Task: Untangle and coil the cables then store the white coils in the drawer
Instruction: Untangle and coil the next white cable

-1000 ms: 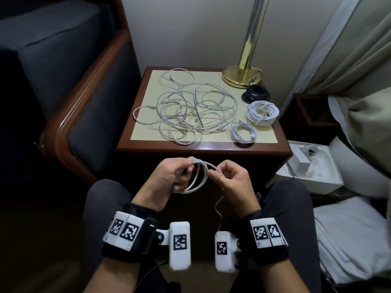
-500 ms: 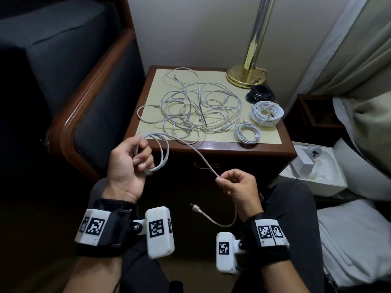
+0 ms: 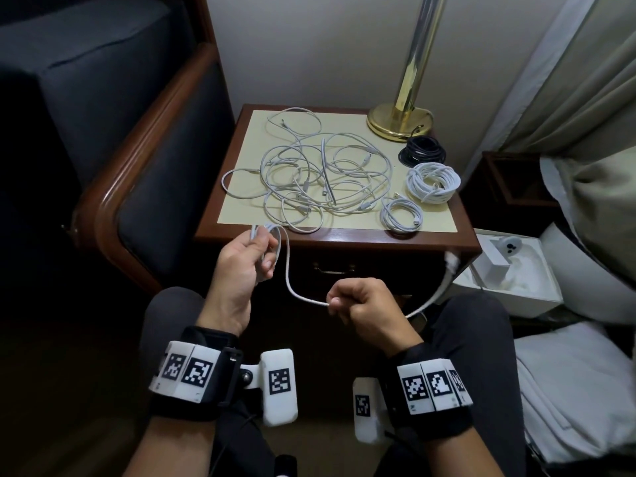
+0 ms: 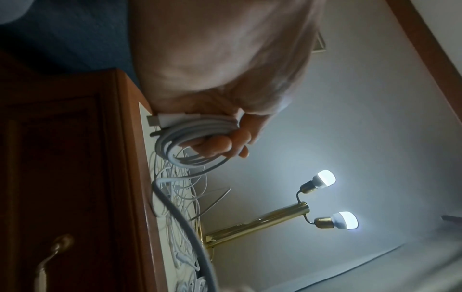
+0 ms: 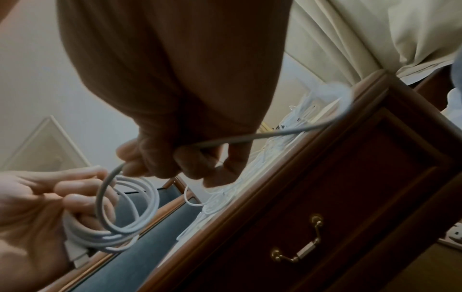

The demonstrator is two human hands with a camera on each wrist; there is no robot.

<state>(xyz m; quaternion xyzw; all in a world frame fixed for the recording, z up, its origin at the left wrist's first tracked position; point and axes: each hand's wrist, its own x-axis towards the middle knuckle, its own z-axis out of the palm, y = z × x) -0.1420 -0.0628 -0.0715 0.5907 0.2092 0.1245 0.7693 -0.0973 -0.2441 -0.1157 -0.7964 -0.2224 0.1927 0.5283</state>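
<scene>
1. Left hand (image 3: 241, 266): fingers curled round the partly wound coil (image 5: 120, 213) of a white cable (image 3: 292, 287), holding it in front of the near edge of the surface (image 3: 344, 237).
2. Right hand (image 3: 364, 304): thumb and fingers pinch the same cable where it leaves the coil.
3. Key relation: the free length sags between the hands, passes through the right hand and trails to the right, its plug end (image 3: 451, 261) blurred near the surface's right corner.
4. Judgement: the next wrap calls for the right hand to carry the slack leftward onto the coil; the left hand is nearer it.
5. The tangled cables (image 3: 320, 177) lie on the surface, behind both hands; the drawer (image 5: 350, 217) is closed.
</scene>
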